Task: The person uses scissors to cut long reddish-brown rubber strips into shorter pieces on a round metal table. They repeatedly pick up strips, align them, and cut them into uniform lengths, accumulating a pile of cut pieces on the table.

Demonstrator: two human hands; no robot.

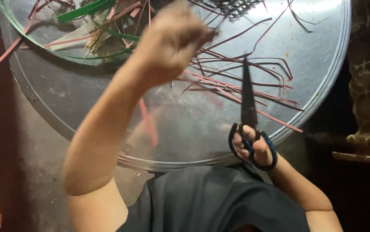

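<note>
Your right grip [253, 148] grasps black scissors [248, 103], blades shut, pointing away toward red strips [245, 92] just beyond; left grip [172, 41], blurred, seemingly clenched on strip ends.

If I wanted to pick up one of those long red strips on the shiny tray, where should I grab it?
Best at the end of the red strip nearest the metal tray rim, coming from the right side. That end lies free and flat, while the far ends tangle together. Stay clear of the scissors in the right hand.
</note>
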